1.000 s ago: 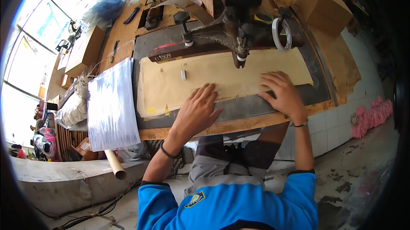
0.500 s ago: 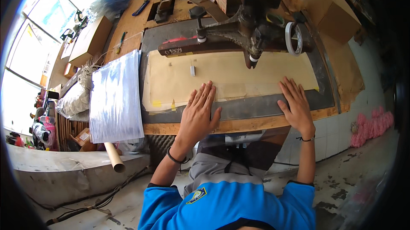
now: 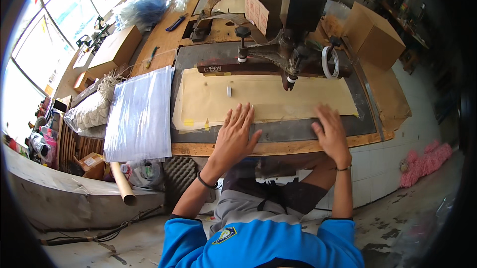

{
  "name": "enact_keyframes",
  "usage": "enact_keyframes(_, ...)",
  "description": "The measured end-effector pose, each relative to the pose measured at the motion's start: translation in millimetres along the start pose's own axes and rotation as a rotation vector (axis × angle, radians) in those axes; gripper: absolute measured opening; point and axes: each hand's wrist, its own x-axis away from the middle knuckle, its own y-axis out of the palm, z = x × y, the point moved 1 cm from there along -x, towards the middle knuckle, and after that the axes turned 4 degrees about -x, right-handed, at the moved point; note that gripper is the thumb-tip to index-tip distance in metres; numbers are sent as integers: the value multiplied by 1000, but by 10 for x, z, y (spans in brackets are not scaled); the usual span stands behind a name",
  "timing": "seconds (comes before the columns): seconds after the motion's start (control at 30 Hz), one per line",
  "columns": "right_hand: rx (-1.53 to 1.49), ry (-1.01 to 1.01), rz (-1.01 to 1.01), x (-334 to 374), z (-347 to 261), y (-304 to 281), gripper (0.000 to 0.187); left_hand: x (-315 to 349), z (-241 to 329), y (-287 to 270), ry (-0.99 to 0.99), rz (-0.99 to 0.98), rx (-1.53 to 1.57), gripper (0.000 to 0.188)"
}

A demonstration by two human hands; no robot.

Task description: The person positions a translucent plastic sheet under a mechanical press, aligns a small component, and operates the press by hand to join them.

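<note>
My left hand [image 3: 237, 131] lies flat with its fingers stretched out, on the near edge of a long beige sheet [image 3: 278, 89]. Further right, my right hand [image 3: 332, 136] is over the same edge, its fingers apart and blurred at the tips. Neither hand grips anything. A small pale block [image 3: 229, 92] sits on the sheet just beyond my left fingertips. Beneath the sheet is a dark grey plate [image 3: 293, 131]. Across the far side runs a dark bar [image 3: 273, 69], under a metal machine arm [image 3: 268, 49] with knobs.
Clear plastic sheets [image 3: 137, 114] overhang the table left of the plate. A white tape roll [image 3: 327, 62] hangs at the bar's right end. Cardboard boxes [image 3: 372, 34] stand at the far right. A cardboard tube [image 3: 122, 183] sticks out below the plastic. Pink bundles [image 3: 425, 164] lie on the floor.
The whole view has shifted, showing more of the far side. My right hand has moved slightly left and toward me, while my left hand keeps its place on the sheet.
</note>
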Motion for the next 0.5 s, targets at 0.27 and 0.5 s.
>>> enact_keyframes(0.27, 10, -20, -186, -279, 119, 138, 68, -348, -116, 173, 47, -142, -115, 87)
enact_keyframes(0.5, 21, -10, -199, -769, 342, 295, 67, -805, -315, 175, 9, -194, -196, 90)
